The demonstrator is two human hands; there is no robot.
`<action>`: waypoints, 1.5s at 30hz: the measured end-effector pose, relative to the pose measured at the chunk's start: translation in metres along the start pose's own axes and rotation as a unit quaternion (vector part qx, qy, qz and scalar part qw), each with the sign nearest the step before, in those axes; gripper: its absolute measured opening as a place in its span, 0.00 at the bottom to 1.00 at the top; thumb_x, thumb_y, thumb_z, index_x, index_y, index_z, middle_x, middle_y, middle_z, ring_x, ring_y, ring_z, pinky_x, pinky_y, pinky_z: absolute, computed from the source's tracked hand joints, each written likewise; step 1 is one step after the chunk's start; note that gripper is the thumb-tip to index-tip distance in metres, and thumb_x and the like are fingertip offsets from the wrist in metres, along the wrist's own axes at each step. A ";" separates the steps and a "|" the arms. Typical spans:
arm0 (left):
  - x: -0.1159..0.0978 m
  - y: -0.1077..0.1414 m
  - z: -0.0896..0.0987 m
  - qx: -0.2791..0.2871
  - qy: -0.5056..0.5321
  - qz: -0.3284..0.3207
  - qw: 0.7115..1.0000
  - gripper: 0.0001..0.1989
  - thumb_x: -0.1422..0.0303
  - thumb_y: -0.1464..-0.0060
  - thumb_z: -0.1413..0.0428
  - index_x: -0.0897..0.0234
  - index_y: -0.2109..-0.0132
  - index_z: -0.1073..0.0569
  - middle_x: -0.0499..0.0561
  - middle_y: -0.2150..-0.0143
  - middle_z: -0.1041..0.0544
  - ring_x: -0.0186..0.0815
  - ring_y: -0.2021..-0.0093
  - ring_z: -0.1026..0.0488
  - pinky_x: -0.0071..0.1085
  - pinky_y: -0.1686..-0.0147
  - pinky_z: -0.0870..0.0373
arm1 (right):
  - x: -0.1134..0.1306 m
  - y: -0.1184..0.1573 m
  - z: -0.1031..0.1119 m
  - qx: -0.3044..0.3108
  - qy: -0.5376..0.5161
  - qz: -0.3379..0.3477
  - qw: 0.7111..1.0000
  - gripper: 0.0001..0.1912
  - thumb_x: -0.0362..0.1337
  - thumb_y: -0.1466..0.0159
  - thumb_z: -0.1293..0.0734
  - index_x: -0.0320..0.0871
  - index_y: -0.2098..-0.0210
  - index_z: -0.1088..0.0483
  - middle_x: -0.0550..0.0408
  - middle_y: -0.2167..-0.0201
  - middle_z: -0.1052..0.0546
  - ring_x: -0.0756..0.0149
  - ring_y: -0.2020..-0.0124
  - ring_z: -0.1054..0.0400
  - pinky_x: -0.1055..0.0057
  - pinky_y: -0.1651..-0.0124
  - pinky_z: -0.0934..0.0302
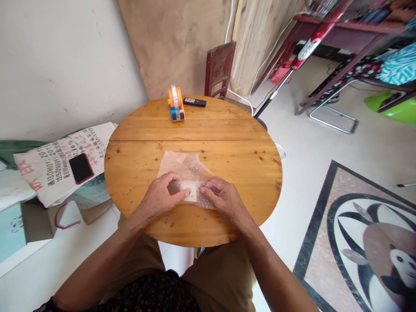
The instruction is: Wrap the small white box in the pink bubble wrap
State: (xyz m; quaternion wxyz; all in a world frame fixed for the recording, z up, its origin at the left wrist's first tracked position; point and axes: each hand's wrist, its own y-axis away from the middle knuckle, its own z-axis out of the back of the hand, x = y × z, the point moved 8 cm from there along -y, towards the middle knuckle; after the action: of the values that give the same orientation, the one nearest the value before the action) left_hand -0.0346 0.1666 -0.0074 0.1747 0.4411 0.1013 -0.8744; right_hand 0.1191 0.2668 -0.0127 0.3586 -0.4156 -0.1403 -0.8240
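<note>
A sheet of clear bubble wrap [182,164] lies on the round wooden table [227,151] near its front edge. On the wrap is a small white box [192,189] with faint reddish marks on its face. My left hand [164,193] grips the box from the left, thumb on its face and fingers behind. From the right, my right hand [222,196] pinches the bubble wrap at the box's right end, where a flap of wrap bunches under the fingers. The box's underside and far edge are hidden.
An orange-and-blue tape dispenser [176,104] and a black remote [194,102] sit at the table's far edge. A dark red chair [220,67] stands behind. To the left, a phone [81,168] rests on a printed sack [58,158]. Another person sits at the upper right.
</note>
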 end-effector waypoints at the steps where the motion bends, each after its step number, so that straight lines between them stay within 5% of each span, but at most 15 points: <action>1: 0.001 -0.001 -0.003 0.008 0.021 -0.002 1.000 0.11 0.61 0.50 0.40 0.63 0.63 0.26 0.49 0.62 0.22 0.36 0.62 0.28 0.30 0.62 0.33 | 0.000 0.000 0.000 -0.003 0.007 -0.004 1.000 0.13 0.41 0.38 0.35 0.44 0.77 0.35 0.58 0.78 0.32 0.68 0.76 0.38 0.72 0.72 0.44; 6: 0.005 -0.005 -0.015 0.040 0.117 0.017 0.992 0.07 0.65 0.47 0.44 0.64 0.68 0.28 0.46 0.72 0.27 0.31 0.72 0.32 0.26 0.71 0.36 | 0.000 0.002 0.003 -0.010 0.032 -0.010 0.999 0.16 0.43 0.38 0.35 0.44 0.78 0.38 0.59 0.80 0.33 0.68 0.77 0.39 0.72 0.74 0.45; 16: 0.003 -0.006 -0.021 0.090 0.127 0.025 0.987 0.05 0.68 0.49 0.44 0.66 0.69 0.28 0.45 0.74 0.28 0.29 0.73 0.35 0.25 0.74 0.40 | -0.006 0.021 0.005 -0.051 0.086 -0.003 0.995 0.14 0.45 0.37 0.34 0.45 0.74 0.35 0.56 0.76 0.28 0.65 0.74 0.34 0.69 0.70 0.41; 22: -0.004 -0.013 -0.018 0.087 0.107 -0.014 0.990 0.06 0.68 0.51 0.44 0.65 0.73 0.30 0.44 0.75 0.32 0.29 0.74 0.38 0.25 0.74 0.42 | 0.012 0.027 -0.002 -0.118 0.223 0.130 0.959 0.09 0.39 0.35 0.37 0.44 0.56 0.31 0.45 0.58 0.25 0.55 0.60 0.30 0.60 0.61 0.34; 26: 0.000 -0.014 -0.021 0.100 0.116 -0.012 0.988 0.06 0.67 0.51 0.43 0.65 0.72 0.30 0.44 0.75 0.33 0.29 0.74 0.38 0.25 0.74 0.42 | 0.037 0.031 -0.001 -0.116 0.269 0.246 0.924 0.12 0.28 0.36 0.40 0.46 0.57 0.30 0.47 0.54 0.25 0.53 0.49 0.34 0.55 0.51 0.37; 31: 0.003 -0.016 -0.026 0.116 0.124 -0.011 0.985 0.05 0.67 0.50 0.44 0.64 0.70 0.31 0.44 0.73 0.31 0.30 0.72 0.36 0.25 0.72 0.40 | 0.059 0.032 -0.005 -0.016 0.227 0.329 0.916 0.15 0.28 0.36 0.40 0.45 0.52 0.30 0.48 0.55 0.24 0.55 0.52 0.33 0.56 0.49 0.37; 35: 0.003 -0.021 -0.027 0.127 0.125 -0.019 0.984 0.08 0.64 0.49 0.44 0.65 0.67 0.29 0.47 0.70 0.28 0.31 0.70 0.34 0.26 0.69 0.37 | 0.060 0.029 -0.018 0.047 0.241 0.323 0.914 0.15 0.36 0.32 0.40 0.43 0.47 0.32 0.45 0.52 0.25 0.54 0.52 0.33 0.56 0.51 0.37; 45: 0.040 -0.010 0.012 0.154 0.043 0.024 0.987 0.14 0.62 0.48 0.46 0.64 0.56 0.29 0.42 0.76 0.34 0.31 0.76 0.37 0.25 0.76 0.42 | 0.071 0.018 -0.031 0.136 0.365 0.311 0.867 0.10 0.38 0.32 0.40 0.44 0.53 0.32 0.49 0.63 0.28 0.57 0.62 0.38 0.61 0.57 0.48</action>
State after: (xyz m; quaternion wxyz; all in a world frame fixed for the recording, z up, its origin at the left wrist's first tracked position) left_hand -0.0689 0.1632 -0.0324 0.1211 0.5019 -0.0381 -0.8555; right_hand 0.0856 0.2040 0.0233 0.6746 -0.0545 0.0262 -0.7357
